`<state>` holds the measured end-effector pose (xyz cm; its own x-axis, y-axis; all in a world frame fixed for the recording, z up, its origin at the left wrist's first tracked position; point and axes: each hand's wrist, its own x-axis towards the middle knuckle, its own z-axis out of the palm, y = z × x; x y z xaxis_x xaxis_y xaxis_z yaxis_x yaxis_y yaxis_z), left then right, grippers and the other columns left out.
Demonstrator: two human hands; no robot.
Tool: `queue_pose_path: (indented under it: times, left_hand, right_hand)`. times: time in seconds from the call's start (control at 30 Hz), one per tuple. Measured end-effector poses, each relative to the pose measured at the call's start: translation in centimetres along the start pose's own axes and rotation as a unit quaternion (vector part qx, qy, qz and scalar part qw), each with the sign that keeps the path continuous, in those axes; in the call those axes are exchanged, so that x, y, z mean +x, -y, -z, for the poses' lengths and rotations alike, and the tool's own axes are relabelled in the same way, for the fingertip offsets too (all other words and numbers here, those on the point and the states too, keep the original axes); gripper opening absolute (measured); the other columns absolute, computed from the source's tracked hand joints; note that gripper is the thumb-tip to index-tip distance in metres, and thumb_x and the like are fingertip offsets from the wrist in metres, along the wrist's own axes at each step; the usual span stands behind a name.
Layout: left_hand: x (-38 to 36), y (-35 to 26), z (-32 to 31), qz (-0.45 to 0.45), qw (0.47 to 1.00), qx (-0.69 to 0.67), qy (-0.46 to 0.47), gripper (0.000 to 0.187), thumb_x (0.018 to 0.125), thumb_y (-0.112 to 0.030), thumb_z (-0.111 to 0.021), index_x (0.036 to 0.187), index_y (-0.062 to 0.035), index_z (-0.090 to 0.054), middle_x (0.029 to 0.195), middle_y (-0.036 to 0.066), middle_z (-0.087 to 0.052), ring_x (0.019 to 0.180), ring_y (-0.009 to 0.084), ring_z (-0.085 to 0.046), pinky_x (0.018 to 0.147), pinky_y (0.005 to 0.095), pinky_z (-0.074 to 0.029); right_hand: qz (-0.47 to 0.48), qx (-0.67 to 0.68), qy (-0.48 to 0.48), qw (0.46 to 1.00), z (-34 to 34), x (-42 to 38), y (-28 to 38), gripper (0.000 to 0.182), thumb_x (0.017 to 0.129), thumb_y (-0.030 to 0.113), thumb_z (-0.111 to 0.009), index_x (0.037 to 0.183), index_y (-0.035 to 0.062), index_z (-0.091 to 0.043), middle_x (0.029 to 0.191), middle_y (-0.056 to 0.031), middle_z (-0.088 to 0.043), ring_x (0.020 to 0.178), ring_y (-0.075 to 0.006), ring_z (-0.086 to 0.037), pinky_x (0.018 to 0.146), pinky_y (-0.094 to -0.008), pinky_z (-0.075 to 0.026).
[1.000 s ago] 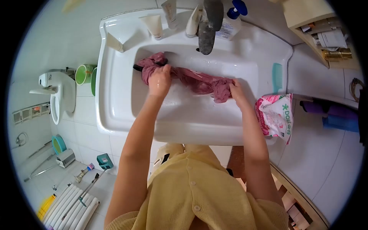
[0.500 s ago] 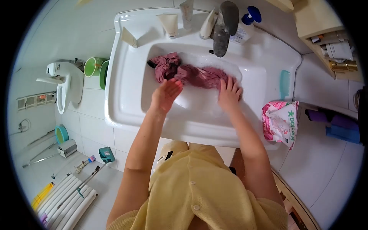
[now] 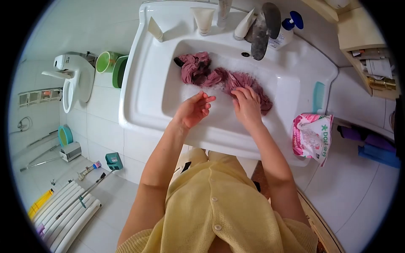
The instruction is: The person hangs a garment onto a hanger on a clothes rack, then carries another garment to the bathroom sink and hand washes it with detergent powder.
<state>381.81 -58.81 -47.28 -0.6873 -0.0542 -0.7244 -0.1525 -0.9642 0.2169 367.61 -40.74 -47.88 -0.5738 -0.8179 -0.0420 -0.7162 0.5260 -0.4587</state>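
A wet, twisted pink cloth [image 3: 215, 78] with a dark patch at its left end lies in the basin of the white sink [image 3: 141, 88], with suds around it. My left hand [image 3: 195, 109] is raised just below the cloth, palm turned up, fingers slightly curled and apart, holding nothing. On the lower edge of the cloth's right part rests my right hand [image 3: 247, 105], its fingers bent over the fabric; what the fingertips grip is partly hidden. The dark faucet [image 3: 260, 36] stands behind the basin.
Several tubes, one a white tube [image 3: 203, 20], and a pump bottle [image 3: 282, 36] line the sink's back ledge. On the right are a teal comb [image 3: 318, 97] and a pink-and-white bag [image 3: 312, 137]. A shelf [image 3: 354, 38] juts out at upper right.
My left hand has moved slightly right and lower, its fingers curling. My right hand has shifted a little left, and the cloth's right end now bends downward. The whole view has shifted slightly.
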Motion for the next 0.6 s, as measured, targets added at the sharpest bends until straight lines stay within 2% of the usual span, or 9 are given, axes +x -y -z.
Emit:
queue_pose_path:
  times: [0.13,0.23,0.37,0.43,0.53,0.6]
  left_hand:
    - [-2.1,0.3,-0.9,-0.025,0.994,0.104,0.011,0.018,0.098,-0.026,-0.055,0.090,-0.0102,-0.058,0.093,0.004,-0.064,0.068,0.0095,-0.050,0.055,0.0209,-0.038]
    - [-3.6,0.6,-0.9,-0.060,0.990,0.125,0.022,0.019,0.097,-0.027,-0.056,0.093,-0.0088,-0.060,0.091,0.003,-0.064,0.069,0.0093,-0.051,0.055,0.0210,-0.037]
    - [-6.0,0.8,-2.3,-0.118,0.983,0.138,-0.003,0.021,0.096,-0.027,-0.058,0.097,-0.0064,-0.063,0.093,0.004,-0.066,0.073,0.0104,-0.056,0.054,0.0213,-0.038]
    - [-6.5,1.0,-2.3,-0.157,0.974,0.161,0.004,0.023,0.096,-0.026,-0.058,0.098,-0.0050,-0.065,0.097,0.005,-0.067,0.078,0.0120,-0.060,0.054,0.0222,-0.041]
    - [-6.7,1.4,-2.3,-0.198,0.960,0.196,-0.005,0.024,0.096,-0.026,-0.058,0.100,-0.0035,-0.067,0.100,0.006,-0.068,0.084,0.0144,-0.064,0.055,0.0248,-0.047]
    - [-7.1,1.6,-2.7,-0.226,0.952,0.205,-0.015,0.025,0.097,-0.025,-0.057,0.101,-0.0020,-0.067,0.103,0.008,-0.068,0.088,0.0160,-0.065,0.058,0.0274,-0.052]
  right_hand:
    - [-0.049,0.267,-0.019,0.962,0.1,0.2,1.7,0.024,0.084,0.008,-0.064,0.108,0.0044,-0.062,0.109,-0.0111,-0.064,0.100,-0.0262,-0.062,0.083,-0.0372,-0.049]
    - [-0.038,0.323,0.002,0.946,0.8,-0.1,3.8,0.019,0.085,0.008,-0.064,0.103,0.0018,-0.064,0.101,-0.0135,-0.065,0.090,-0.0243,-0.065,0.073,-0.0336,-0.050]
    - [-0.042,0.388,0.018,0.920,1.7,-0.7,6.2,0.018,0.085,0.012,-0.068,0.100,0.0014,-0.068,0.092,-0.0103,-0.065,0.085,-0.0212,-0.064,0.071,-0.0316,-0.049]
    - [-0.030,0.388,0.052,0.920,2.5,-1.0,7.8,0.021,0.084,0.014,-0.070,0.101,0.0016,-0.069,0.089,-0.0079,-0.064,0.081,-0.0195,-0.064,0.070,-0.0310,-0.048]
    - [-0.076,0.418,0.073,0.902,2.1,-1.2,9.1,0.024,0.084,0.018,-0.073,0.102,0.0017,-0.070,0.086,-0.0044,-0.062,0.078,-0.0160,-0.062,0.070,-0.0293,-0.048]
    - [-0.099,0.469,0.077,0.874,2.2,-1.2,9.6,0.018,0.087,0.013,-0.069,0.098,-0.0004,-0.069,0.088,-0.0026,-0.060,0.082,-0.0120,-0.058,0.074,-0.0268,-0.046]
